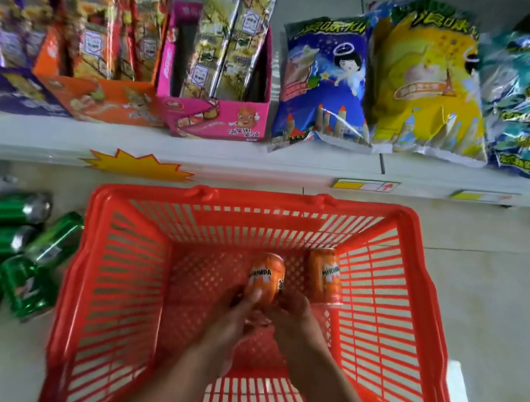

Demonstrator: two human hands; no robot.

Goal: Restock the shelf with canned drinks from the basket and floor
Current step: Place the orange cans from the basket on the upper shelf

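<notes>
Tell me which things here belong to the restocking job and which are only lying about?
Job: two orange Mirinda cans, one held, one standing; red plastic basket; green cans on the floor; white shelf.
Not job: snack bags; snack boxes.

White shelf (262, 158) carried three open snack boxes side by side at left: purple box (13, 93), orange box (102, 97), pink box (213, 117). Right of them lay a blue bag (325, 81), a yellow bag (427, 87) and teal bags (529, 99) (overlapping). Pale tiled floor (493, 312) held a red basket (115, 266) and, just left of it, green cans (10, 249) lying on their sides, touching.
</notes>
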